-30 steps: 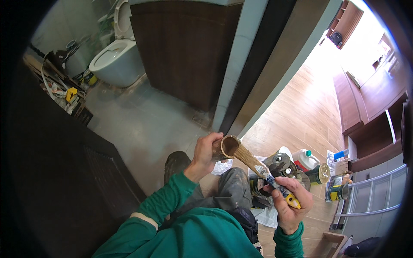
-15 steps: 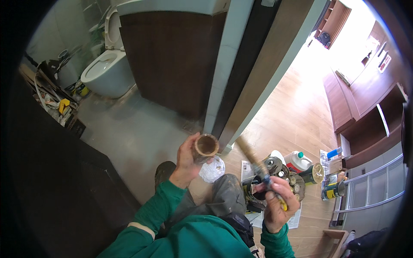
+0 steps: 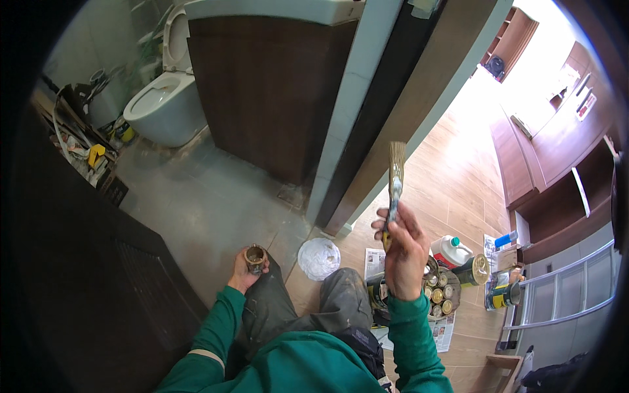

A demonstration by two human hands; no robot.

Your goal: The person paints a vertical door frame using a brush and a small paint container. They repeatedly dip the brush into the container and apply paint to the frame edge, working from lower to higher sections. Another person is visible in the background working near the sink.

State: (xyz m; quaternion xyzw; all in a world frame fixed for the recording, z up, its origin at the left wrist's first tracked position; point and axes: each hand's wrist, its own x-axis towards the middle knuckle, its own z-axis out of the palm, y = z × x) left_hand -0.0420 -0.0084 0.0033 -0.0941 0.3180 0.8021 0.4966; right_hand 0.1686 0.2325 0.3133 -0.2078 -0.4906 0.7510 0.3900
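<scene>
My left hand [image 3: 243,276] is wrapped round a small jar [image 3: 256,257] stained brown, low beside my left knee, its open mouth facing up. Some brown stuff shows inside the jar. In my right hand [image 3: 404,259] a paintbrush [image 3: 395,178] is gripped by its handle, bristles pointing up. The bristles stand in front of the brown wooden door frame [image 3: 380,147]; I cannot tell whether they touch it. Between the two hands a round white lid-like disc [image 3: 319,259] with smears lies on the floor.
Several small tins [image 3: 438,295] stand clustered right of my knees on newspaper [image 3: 443,334]. Behind them are a white jug with a green cap [image 3: 452,249] and larger cans [image 3: 476,269]. A dark door [image 3: 131,275] borders the left; a toilet [image 3: 168,108] and brown cabinet [image 3: 262,92] stand ahead.
My left hand has lowered the jar toward my left knee. My right hand has raised the paintbrush toward the door frame, turning its bristles upright.
</scene>
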